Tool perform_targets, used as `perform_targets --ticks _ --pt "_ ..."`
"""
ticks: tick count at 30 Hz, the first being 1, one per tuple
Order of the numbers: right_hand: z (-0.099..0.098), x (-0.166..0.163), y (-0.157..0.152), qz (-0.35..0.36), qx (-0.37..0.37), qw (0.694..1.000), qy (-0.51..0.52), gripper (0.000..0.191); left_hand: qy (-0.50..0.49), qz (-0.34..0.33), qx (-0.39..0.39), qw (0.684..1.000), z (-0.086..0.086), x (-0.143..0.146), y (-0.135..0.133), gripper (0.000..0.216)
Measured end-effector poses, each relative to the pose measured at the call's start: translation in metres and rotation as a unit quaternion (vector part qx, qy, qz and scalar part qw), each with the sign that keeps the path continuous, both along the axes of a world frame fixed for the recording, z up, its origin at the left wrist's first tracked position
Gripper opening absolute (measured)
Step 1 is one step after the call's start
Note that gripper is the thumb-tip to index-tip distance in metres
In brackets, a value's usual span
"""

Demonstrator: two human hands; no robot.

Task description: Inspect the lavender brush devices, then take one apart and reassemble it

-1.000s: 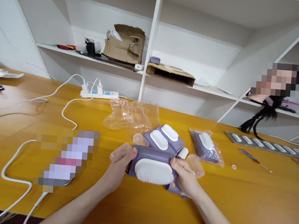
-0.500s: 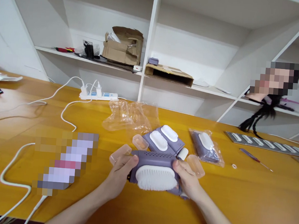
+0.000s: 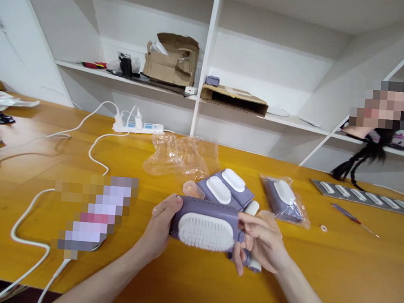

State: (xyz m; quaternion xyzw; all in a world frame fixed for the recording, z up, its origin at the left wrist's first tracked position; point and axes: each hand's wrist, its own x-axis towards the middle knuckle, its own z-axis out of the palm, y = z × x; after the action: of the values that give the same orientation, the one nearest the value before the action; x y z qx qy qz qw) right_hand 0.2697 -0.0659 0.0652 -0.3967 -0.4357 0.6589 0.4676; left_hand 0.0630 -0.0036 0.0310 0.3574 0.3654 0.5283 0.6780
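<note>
A purple casing [image 3: 211, 209] with a white bristle brush [image 3: 207, 232] on its face is held up over the table, tilted towards me. My left hand [image 3: 161, 220] grips its left end, thumb on top. At the other end, my right hand [image 3: 265, 240] has bent, partly spread fingers around the edge, beside a small purple round part [image 3: 241, 236]. Its grip looks loose and is partly hidden. Just beyond lie two purple casings with white brush pads [image 3: 219, 190], a clear plastic cover [image 3: 194, 189] and a white rounded piece [image 3: 252, 208].
A bagged purple brush unit [image 3: 284, 200], a screwdriver [image 3: 351, 214] and a small white ring [image 3: 323, 228] lie to the right. Clear plastic bags [image 3: 177, 154] rest behind. Leftward are a blurred purple device [image 3: 102, 213], white cables and a power strip [image 3: 148, 128].
My right hand has shifted its fingers from the top edge to the right end of the casing. The casing has moved slightly left and tilted, and my left hand still grips it.
</note>
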Motion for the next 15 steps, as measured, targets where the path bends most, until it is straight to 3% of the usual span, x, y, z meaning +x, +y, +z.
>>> perform_targets --ticks 5,15 --pt "-0.008 0.003 0.001 -0.029 0.004 0.999 0.025 0.021 0.012 0.012 0.012 1.0 -0.004 0.001 0.002 0.044" --pt "-0.011 0.001 0.003 0.026 0.019 0.999 -0.001 0.032 0.024 0.017 0.035 0.999 -0.011 0.001 0.004 0.043"
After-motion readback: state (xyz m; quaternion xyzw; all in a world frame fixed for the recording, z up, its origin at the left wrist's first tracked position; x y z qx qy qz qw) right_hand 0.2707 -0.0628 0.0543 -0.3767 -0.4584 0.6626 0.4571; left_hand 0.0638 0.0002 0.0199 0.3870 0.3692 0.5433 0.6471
